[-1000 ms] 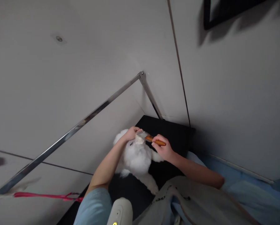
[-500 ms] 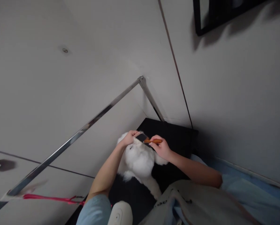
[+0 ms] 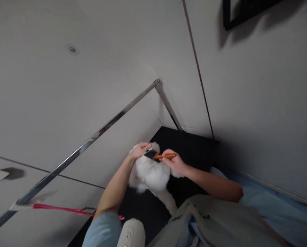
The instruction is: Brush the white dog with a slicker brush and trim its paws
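**Pale walls (image 3: 96,61) back close work over a black tabletop (image 3: 197,145)**

We see the right grip (image 3: 177,162) wrapped around the orange handle of a brush (image 3: 166,156), while the left grip (image 3: 141,150) appears pinched on fur just beside the brush's dark head. With the two so near, we judge that an overlong stroke leftward could scrape the left fingers; a sudden turn by the dog (image 3: 153,175), or pressing too hard, could drag the brush against skin. The brush lies across the dog's far end, its long axis nearly level in our view, head pointing left and handle end right. Which side of the head bears pins, we cannot tell. Beyond, a metal bar (image 3: 102,132) slants along the wall; a pink strap (image 3: 58,207) hangs at its lower end.
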A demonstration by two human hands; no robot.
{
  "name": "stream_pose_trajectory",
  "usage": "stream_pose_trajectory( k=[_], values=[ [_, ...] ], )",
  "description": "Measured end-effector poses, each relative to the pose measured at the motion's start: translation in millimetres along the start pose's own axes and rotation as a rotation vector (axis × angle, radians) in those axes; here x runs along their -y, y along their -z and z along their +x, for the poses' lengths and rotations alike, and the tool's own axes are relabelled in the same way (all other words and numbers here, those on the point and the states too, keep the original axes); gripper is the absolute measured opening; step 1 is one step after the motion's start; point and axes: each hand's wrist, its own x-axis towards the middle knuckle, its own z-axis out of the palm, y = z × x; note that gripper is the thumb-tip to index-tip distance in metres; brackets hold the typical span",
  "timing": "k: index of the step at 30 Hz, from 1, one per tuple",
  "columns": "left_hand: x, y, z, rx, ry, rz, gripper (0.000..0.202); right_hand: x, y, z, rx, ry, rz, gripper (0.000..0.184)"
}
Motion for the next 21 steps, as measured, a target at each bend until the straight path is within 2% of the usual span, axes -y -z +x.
stream_pose_trajectory(
  k=[2, 3, 4, 6, 8, 9, 10, 14, 18, 21],
  values=[
    [1, 0.3, -1, 0.005, 0.000, -0.022, 0.064, -7, 2, -14, -0.109, -0.053, 0.060, 0.029],
    [2, 0.5, -1, 0.004, -0.002, -0.031, 0.063, -10, 2, -24, -0.097, -0.091, 0.083, 0.034],
    [3, 0.7, -1, -0.003, -0.004, -0.033, 0.063, -13, 2, -35, -0.033, -0.144, 0.116, 0.039],
    [3, 0.6, 0, -0.022, -0.016, -0.027, 0.063, -15, -1, -54, 0.184, -0.273, 0.224, 0.050],
    [1, -0.7, 0, -0.029, -0.031, -0.019, 0.064, -12, -8, -63, 0.374, -0.363, 0.305, 0.057],
    [0, -1.7, 0, -0.023, -0.036, -0.015, 0.064, -10, -13, -63, 0.424, -0.386, 0.297, 0.056],
    [-2, -2.9, 0, -0.014, -0.040, -0.009, 0.063, -8, -19, -60, 0.429, -0.394, 0.251, 0.053],
    [-8, -6.6, -5, 0.001, -0.043, 0.025, 0.060, -8, -37, -45, 0.305, -0.395, -0.032, 0.031],
    [-10, -4.8, -15, -0.014, -0.074, 0.060, 0.059, -13, -46, -48, 0.452, -0.550, 0.035, 0.026],
    [-13, -2.1, -21, -0.018, -0.094, 0.098, 0.058, -14, -46, -47, 0.396, -0.406, 0.062, 0.024]
  ],
)
